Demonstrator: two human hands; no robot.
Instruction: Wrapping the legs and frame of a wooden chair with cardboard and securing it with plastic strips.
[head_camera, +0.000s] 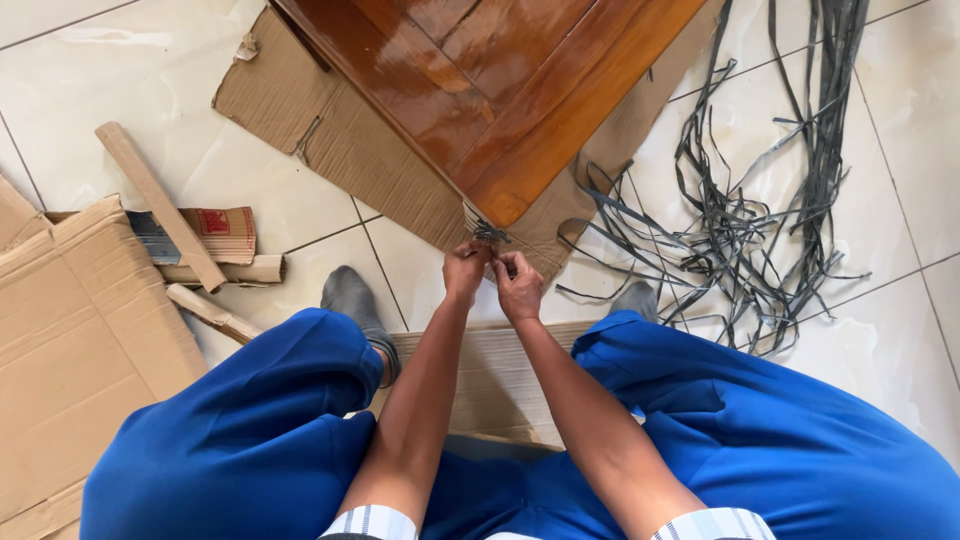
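Note:
My left hand (466, 270) and my right hand (518, 284) are close together at the near corner of a glossy brown wooden panel (500, 90). Both pinch a thin grey strap (490, 234) that sits at that corner. The panel lies on a flattened sheet of brown cardboard (360, 150) on the pale tiled floor. My forearms reach forward between my knees in blue trousers, and my feet in grey socks rest either side of the hands.
A tangled heap of grey plastic straps (760, 220) lies on the tiles at the right. At the left are a large flattened cardboard box (70, 340), a cardboard corner strip (160, 205) and smaller cardboard scraps (225, 235). Another cardboard sheet (490, 380) lies under my legs.

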